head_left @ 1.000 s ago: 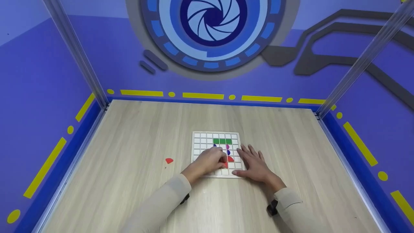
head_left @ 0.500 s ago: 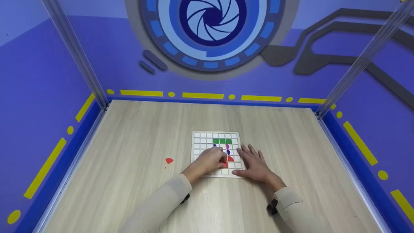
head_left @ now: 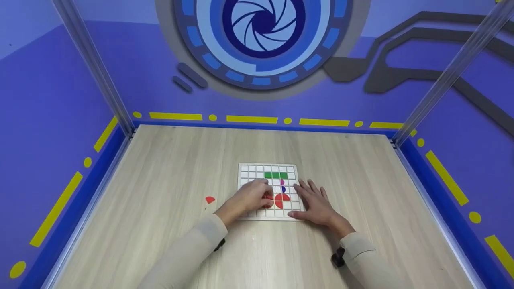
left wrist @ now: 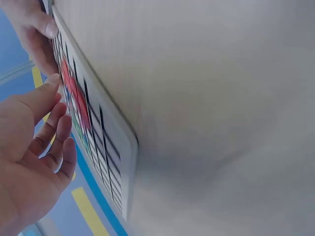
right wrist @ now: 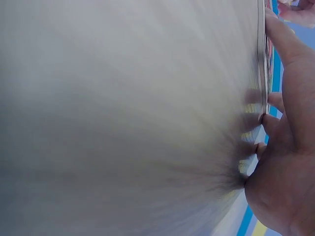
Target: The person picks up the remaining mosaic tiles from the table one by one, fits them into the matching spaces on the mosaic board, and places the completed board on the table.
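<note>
A white gridded board (head_left: 292, 216) lies on the table, with a row of green squares (head_left: 276, 175) and small pink and blue half-round pieces (head_left: 283, 189) on it. Red pieces (head_left: 282, 200) form most of a circle near its lower middle. Just left of them, my left hand (head_left: 249, 196) is over the board, thumb and fingertips pinching a small red piece (right wrist: 282, 8); its outline is mostly hidden. More red shows on the board beside these fingertips. My right hand (head_left: 319, 204) rests spread on the board's right edge, thumb at the lower corner.
A loose red quarter-circle piece (head_left: 210, 199) lies on the wooden table (head_left: 176, 168) left of the board. A tiny dark speck is just below it. Blue printed walls (head_left: 257, 106) with metal corner posts stand around the back and sides.
My left hand has shifted slightly left, uncovering more of the red pieces at the board's lower middle. The right hand and the board have stayed put.
</note>
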A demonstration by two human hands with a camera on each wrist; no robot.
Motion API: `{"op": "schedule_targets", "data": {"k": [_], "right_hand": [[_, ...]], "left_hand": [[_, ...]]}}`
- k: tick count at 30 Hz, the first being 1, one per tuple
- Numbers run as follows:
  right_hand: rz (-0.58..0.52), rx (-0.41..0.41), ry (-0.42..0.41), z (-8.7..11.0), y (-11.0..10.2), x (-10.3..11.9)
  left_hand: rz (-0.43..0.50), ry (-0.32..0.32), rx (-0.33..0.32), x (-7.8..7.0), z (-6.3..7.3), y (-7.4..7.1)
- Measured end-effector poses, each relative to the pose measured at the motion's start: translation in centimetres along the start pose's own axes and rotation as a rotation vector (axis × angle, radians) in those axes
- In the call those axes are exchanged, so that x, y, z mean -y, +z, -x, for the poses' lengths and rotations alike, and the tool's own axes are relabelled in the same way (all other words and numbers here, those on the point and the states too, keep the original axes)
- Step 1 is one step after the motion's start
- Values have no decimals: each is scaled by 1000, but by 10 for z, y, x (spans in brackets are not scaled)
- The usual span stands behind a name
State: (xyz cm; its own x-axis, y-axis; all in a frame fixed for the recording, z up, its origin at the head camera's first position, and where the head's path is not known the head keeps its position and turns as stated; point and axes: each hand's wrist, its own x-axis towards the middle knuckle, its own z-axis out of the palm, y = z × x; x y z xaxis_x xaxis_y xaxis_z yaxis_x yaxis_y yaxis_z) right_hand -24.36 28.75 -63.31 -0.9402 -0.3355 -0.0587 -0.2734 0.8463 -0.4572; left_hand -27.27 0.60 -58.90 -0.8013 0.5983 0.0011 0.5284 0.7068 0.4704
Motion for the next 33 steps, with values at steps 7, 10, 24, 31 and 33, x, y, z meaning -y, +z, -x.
{"op": "schedule_targets", "data": {"k": [7,10,24,31,33], "right_hand": [[-13,0,16,1,-2,4],[-13,-1,22,1,-2,4],[-15,-3,-1,1,0,2],[-14,-5,-6,1,-1,1],[-12,-3,-5,1,-1,0]], "left_hand": [[11,-73,-25,32,20,-24],[26,-108,-45,47,31,-33],[29,-235,-125,106,87,-69],[47,-243,-67,122,105,-77],[49,-250,-60,124,109,-76]]}}
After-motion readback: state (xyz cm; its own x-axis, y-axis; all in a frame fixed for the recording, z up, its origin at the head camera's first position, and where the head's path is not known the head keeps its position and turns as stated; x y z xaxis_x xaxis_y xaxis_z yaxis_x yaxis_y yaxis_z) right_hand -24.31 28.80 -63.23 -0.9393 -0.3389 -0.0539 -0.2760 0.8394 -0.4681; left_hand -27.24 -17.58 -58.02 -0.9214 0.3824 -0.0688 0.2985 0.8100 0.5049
